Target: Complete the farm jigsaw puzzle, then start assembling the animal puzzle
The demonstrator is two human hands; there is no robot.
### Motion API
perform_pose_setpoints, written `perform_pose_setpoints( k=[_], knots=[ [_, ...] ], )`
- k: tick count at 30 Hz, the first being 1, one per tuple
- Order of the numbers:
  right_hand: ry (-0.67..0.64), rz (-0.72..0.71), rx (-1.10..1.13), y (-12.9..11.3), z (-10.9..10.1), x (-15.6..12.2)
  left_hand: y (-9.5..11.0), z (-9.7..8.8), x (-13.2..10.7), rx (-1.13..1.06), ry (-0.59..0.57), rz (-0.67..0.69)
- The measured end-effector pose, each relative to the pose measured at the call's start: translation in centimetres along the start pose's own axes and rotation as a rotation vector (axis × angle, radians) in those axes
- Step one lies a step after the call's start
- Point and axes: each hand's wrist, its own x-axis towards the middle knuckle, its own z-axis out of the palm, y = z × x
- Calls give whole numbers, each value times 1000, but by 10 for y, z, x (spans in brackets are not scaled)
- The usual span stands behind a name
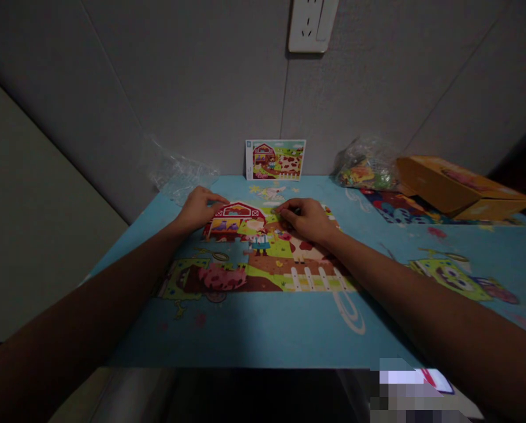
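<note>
A farm jigsaw puzzle (263, 276) lies flat, with a red barn, a farmer, a spotted cow, a pig and a white fence on it. Between its barn part and its pig part, some blue tabletop shows. My left hand (198, 208) rests at the barn's upper left edge, fingers stretched and thumb a little apart. Along the top edge, right of the barn, my right hand (307, 218) is closed, thumb and forefinger pinched on a puzzle piece that they mostly cover. This hand also hides part of the puzzle's upper right.
A picture card (275, 160) of the same farm scene leans on the wall. Clear plastic wrap (181, 173) lies at the back left. Toward the back right are a bag of pieces (368, 167) and an orange box (461, 182) on a dark printed sheet (388, 208).
</note>
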Motion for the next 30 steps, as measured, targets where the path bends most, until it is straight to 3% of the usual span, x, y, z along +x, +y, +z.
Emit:
perform_pose_setpoints(
  k=[8, 14, 17, 21, 30],
  knots=[
    [-3, 7, -10, -2, 0, -1, 1, -1, 0, -46, -36, -32],
    [-6, 1, -13, -3, -2, -1, 6, -7, -3, 213, -109, 146],
    [-7, 4, -7, -2, -1, -1, 14, -9, -7, 278, -187, 149],
    [-13, -3, -2, -1, -1, 0, 16, -12, -10, 237, -211, 79],
    [-27, 2, 1, -3, -1, -2, -1, -8, -2, 114, -238, 101]
  ],
)
